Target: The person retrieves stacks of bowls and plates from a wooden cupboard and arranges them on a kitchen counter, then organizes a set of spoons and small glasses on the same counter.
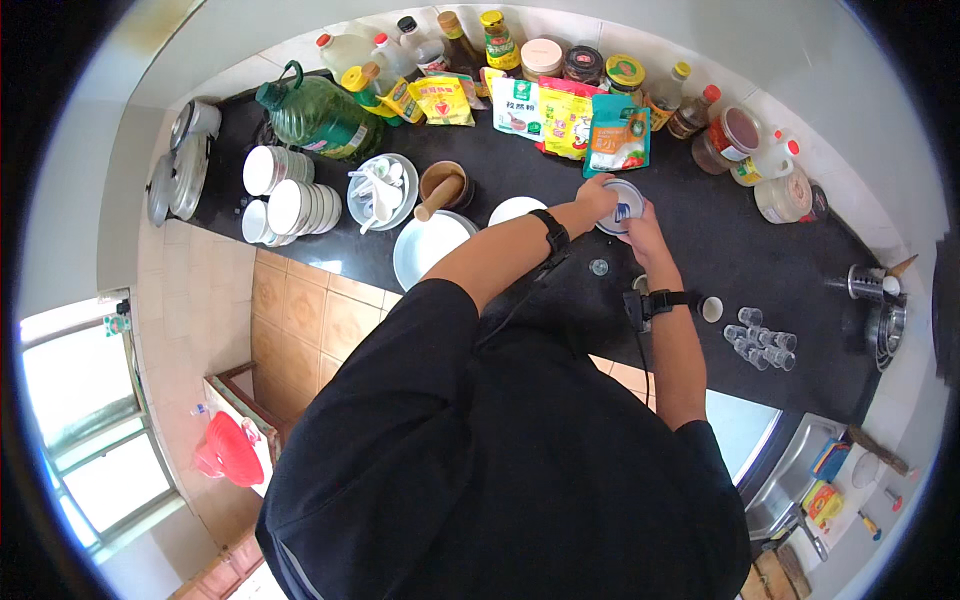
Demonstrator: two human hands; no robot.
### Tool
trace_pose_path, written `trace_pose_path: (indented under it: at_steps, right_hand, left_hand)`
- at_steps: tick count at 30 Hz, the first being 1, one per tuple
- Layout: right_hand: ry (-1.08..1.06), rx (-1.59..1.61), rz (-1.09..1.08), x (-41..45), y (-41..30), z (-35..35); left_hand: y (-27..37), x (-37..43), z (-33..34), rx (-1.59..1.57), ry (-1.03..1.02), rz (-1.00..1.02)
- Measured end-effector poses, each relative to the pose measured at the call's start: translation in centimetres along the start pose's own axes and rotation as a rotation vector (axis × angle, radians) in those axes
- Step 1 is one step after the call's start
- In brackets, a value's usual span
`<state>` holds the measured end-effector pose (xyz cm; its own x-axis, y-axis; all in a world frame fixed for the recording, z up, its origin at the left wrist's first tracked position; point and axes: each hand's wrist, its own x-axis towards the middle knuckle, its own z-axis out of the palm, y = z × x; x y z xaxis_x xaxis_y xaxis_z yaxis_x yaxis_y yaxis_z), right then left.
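Observation:
Over the black countertop, my left hand (598,196) and my right hand (643,229) hold a small white bowl (630,196) with a blue rim and a blue motif. The left fingers grip its left edge; the right hand grips its lower right edge. Just beyond stands a teal and orange food pouch (616,135). A white plate (516,210) lies left of my hands, partly covered by my left forearm. Toward me are a small clear glass (598,267) and a white cup (711,309). Another cup is mostly hidden by my right wrist.
Several clear shot glasses (761,341) stand at right. Left are large white bowls (429,247), a wooden mortar (463,196) with its pestle, a bowl of spoons (382,196) and stacked bowls (296,210). Seasoning bottles and jars line the wall. A metal sink (787,465) is at lower right.

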<state>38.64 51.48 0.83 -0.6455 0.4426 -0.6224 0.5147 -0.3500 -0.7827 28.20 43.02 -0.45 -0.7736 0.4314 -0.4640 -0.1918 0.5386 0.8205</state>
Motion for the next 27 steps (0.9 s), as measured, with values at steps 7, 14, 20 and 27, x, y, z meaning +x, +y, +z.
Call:
trace_pose_path:
  at_steps: [7, 14, 20, 27]
  right_hand:
    - [-0.026, -0.114, -0.104, 3.2, 2.7, -2.3]
    - [0.122, -1.044, -0.595, -5.1, -4.6, -0.5]
    - [0.067, -1.063, -0.789, -15.5, -9.3, 2.1]
    - [-0.197, -0.579, -1.031, -20.5, -8.7, 13.0]
  left_hand:
    - [4.7, -5.2, 1.2, 0.29, -0.084, 0.075]
    - [9.2, -21.5, -11.7, -0.315, -0.797, 0.471]
    - [7.1, -24.9, -20.4, -0.281, -1.112, 0.098]
    - [0.7, -26.2, -29.5, -0.262, -0.794, -0.075]
